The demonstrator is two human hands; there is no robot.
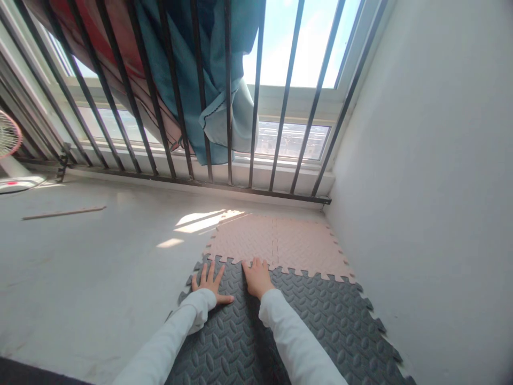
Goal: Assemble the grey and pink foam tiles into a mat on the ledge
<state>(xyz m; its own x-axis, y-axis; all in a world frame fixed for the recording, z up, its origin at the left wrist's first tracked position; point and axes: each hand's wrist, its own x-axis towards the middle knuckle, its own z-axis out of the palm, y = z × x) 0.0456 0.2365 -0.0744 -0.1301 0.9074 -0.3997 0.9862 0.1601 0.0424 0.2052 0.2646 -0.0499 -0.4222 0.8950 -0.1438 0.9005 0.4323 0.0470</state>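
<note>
Dark grey foam floor mats [320, 315] with a raised tread pattern and toothed edges lie on the floor in front of me. Beyond them, pink foam mats [244, 238] of the same kind meet their far edge along a toothed seam. My left hand [209, 283] is spread flat on the grey mat near its left edge, just short of the seam. Close by on the right, my right hand [257, 277] rests at the seam, its fingertips at the pink mat's edge. The fingers are stretched out and hold nothing that I can see.
A white wall [420, 187] runs along the right side. Dark metal railings [228, 107] stand before the window, with blue cloth [188, 80] hanging behind them. A thin stick [64, 213] lies on the pale floor [100, 278]. At the far left stands a fan [8, 136].
</note>
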